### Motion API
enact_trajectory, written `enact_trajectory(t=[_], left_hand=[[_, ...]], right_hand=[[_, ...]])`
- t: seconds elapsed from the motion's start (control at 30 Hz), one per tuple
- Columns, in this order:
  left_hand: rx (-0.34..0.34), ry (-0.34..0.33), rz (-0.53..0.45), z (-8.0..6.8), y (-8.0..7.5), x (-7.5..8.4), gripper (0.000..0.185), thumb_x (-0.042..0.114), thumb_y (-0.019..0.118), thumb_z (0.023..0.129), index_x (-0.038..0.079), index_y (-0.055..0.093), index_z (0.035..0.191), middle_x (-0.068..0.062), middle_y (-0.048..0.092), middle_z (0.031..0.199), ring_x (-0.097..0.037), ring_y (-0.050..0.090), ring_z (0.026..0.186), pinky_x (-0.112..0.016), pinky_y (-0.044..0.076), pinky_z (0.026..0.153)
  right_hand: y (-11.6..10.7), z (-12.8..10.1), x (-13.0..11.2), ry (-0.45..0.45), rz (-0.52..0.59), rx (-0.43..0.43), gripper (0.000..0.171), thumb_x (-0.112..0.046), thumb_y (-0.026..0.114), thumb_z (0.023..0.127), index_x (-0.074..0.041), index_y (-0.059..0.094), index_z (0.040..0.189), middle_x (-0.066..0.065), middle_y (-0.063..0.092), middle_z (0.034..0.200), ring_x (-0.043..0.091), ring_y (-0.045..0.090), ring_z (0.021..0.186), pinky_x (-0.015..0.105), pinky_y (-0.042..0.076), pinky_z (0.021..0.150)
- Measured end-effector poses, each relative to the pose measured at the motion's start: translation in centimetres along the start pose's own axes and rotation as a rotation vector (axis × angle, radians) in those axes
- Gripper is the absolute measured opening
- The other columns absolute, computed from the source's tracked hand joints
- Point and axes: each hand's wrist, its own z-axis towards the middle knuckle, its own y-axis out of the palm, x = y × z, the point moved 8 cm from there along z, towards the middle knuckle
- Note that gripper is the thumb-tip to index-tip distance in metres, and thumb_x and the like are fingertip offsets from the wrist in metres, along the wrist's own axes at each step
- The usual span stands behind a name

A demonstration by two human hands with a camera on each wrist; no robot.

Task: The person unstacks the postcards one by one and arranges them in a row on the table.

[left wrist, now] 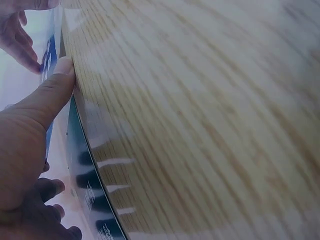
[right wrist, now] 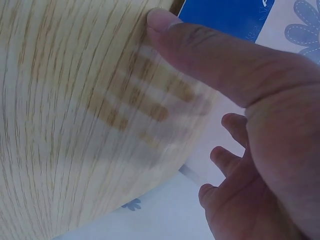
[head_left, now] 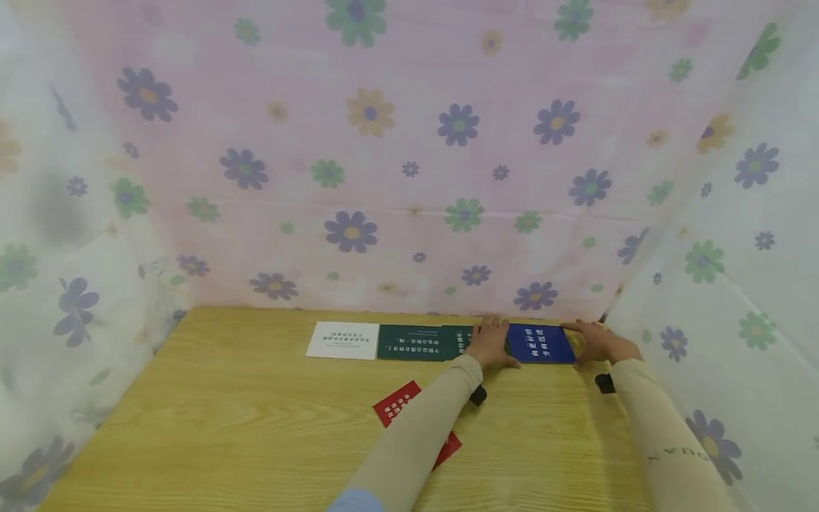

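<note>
In the head view a blue card (head_left: 542, 344) with white writing lies at the right end of a row of cards. My left hand (head_left: 491, 344) lies over the row left of it, covering part of a dark green card (head_left: 457, 340). Its thumb rests by the blue card's near edge, its other fingers spread toward the back. At the blue card's right end my right hand (head_left: 596, 343) has its index finger at the back corner and its thumb at the near corner. The right wrist view shows that thumb (right wrist: 200, 47) straight against the blue card's edge.
Left along the row lie another green card (head_left: 409, 342) and a white card (head_left: 342, 340). A red card (head_left: 397, 402) lies nearer, partly under my left forearm. The wooden table (head_left: 224, 412) meets flowered curtains (head_left: 358, 178) at the back and sides.
</note>
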Motion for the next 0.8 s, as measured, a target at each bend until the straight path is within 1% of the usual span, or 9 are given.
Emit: enact_trajectory(t=[0.17, 0.27, 0.43, 0.5, 0.57, 0.63, 0.73, 0.8], left_hand=[[-0.011, -0.013, -0.027, -0.5, -0.3, -0.1, 0.095, 0.058, 0.08, 0.081, 0.019, 0.038, 0.157, -0.003, 0.03, 0.166, -0.026, 0.02, 0.156, -0.046, 0.023, 0.126], [-0.01, -0.008, -0.009, -0.6, -0.3, -0.1, 0.095, 0.06, 0.079, 0.081, 0.019, 0.04, 0.157, -0.003, 0.031, 0.165, -0.026, 0.021, 0.155, -0.047, 0.024, 0.126], [0.011, 0.018, 0.03, -0.7, 0.3, -0.3, 0.093, 0.064, 0.074, 0.083, 0.018, 0.04, 0.156, -0.004, 0.033, 0.164, -0.027, 0.022, 0.154, -0.047, 0.025, 0.125], [0.015, 0.041, 0.047, -1.0, 0.4, -0.2, 0.091, 0.064, 0.072, 0.085, 0.018, 0.039, 0.157, -0.004, 0.032, 0.165, -0.028, 0.02, 0.155, -0.047, 0.024, 0.125], [0.016, 0.077, 0.065, -1.4, 0.4, -0.1, 0.091, 0.063, 0.071, 0.086, 0.018, 0.037, 0.158, -0.005, 0.03, 0.166, -0.028, 0.018, 0.156, -0.048, 0.024, 0.126], [0.022, 0.122, 0.088, -2.0, 0.2, 0.1, 0.092, 0.061, 0.071, 0.087, 0.017, 0.035, 0.159, -0.007, 0.028, 0.167, -0.029, 0.015, 0.157, -0.049, 0.022, 0.126], [0.031, 0.191, 0.113, -3.2, -0.4, 0.2, 0.092, 0.058, 0.071, 0.088, 0.016, 0.033, 0.16, -0.009, 0.026, 0.168, -0.031, 0.012, 0.158, -0.051, 0.019, 0.127], [0.027, 0.223, 0.122, -4.2, -0.8, 0.1, 0.09, 0.057, 0.07, 0.09, 0.015, 0.032, 0.161, -0.01, 0.024, 0.169, -0.032, 0.01, 0.158, -0.053, 0.017, 0.127]], right_hand=[[0.2, -0.1, -0.1, 0.006, 0.012, -0.002, 0.096, -0.007, 0.088, 0.075, -0.003, 0.035, 0.156, 0.039, 0.014, 0.159, 0.064, 0.014, 0.143, 0.08, 0.029, 0.106], [0.3, -0.2, -0.1, 0.012, 0.018, -0.003, 0.096, -0.008, 0.088, 0.075, -0.002, 0.036, 0.155, 0.039, 0.015, 0.159, 0.063, 0.015, 0.143, 0.079, 0.03, 0.106], [0.6, -0.1, 0.1, 0.02, 0.011, 0.002, 0.101, -0.009, 0.089, 0.075, -0.001, 0.031, 0.157, 0.038, 0.014, 0.16, 0.062, 0.013, 0.144, 0.079, 0.027, 0.109], [0.7, -0.2, 0.0, 0.019, 0.001, 0.013, 0.102, -0.01, 0.088, 0.075, -0.001, 0.029, 0.158, 0.036, 0.015, 0.161, 0.062, 0.012, 0.145, 0.079, 0.025, 0.11], [0.7, -0.5, -0.5, -0.002, -0.011, 0.03, 0.103, -0.01, 0.089, 0.074, 0.001, 0.03, 0.157, 0.038, 0.016, 0.16, 0.063, 0.012, 0.144, 0.081, 0.023, 0.109], [0.6, -0.9, -1.4, -0.04, -0.016, 0.059, 0.101, -0.008, 0.088, 0.073, 0.003, 0.031, 0.156, 0.039, 0.018, 0.159, 0.063, 0.013, 0.144, 0.082, 0.019, 0.109], [0.4, -1.8, -3.2, -0.124, -0.033, 0.127, 0.096, -0.008, 0.089, 0.073, 0.007, 0.036, 0.152, 0.042, 0.021, 0.156, 0.065, 0.015, 0.142, 0.084, 0.016, 0.108], [0.3, -2.5, -4.6, -0.162, -0.029, 0.168, 0.09, -0.01, 0.087, 0.076, 0.008, 0.039, 0.15, 0.043, 0.022, 0.156, 0.065, 0.016, 0.141, 0.084, 0.014, 0.109]])
